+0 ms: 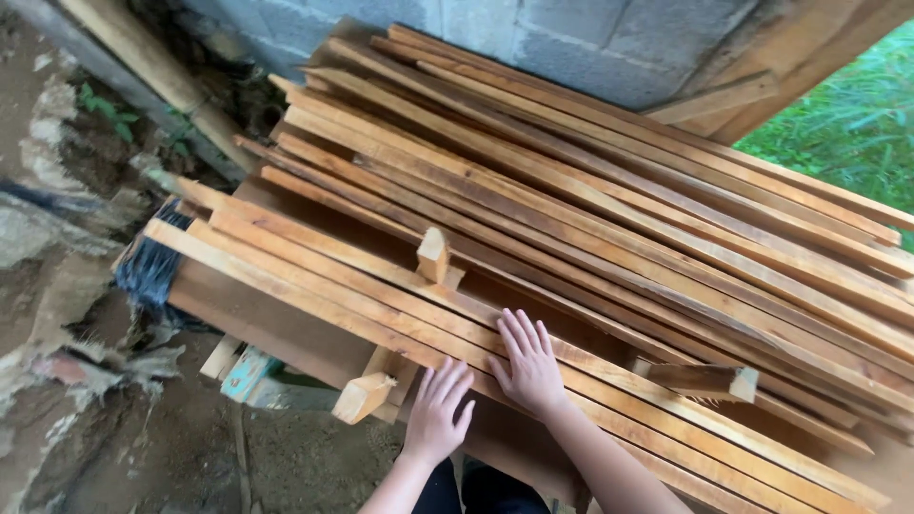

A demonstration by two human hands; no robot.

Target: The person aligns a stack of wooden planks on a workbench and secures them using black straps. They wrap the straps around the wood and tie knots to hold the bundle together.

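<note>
Nearest, left hand (437, 411) flat and open, fingers spread, palm down at the front edge of the stack of wooden slats (609, 238), gripping nothing; just beside it and slightly further in, right hand (528, 366) likewise open and splayed, pressing flat on the front slats (314, 271), clamped on nothing; hands apart, close together, both resting on top rather than around any piece. Long, thin, rough-sawn strips, probably stiff along their length yet whippy at the ends, light singly and heavy as a bundle; splintery rather than slippery; best taken near mid-length, fingers curled under one edge. Below the hands, a short block (365, 395) jutting from under the pile; further in, a small upright offcut (433, 255) standing on the slats; to the right, another stub (709, 381); beyond, grey block wall (590, 43).
</note>
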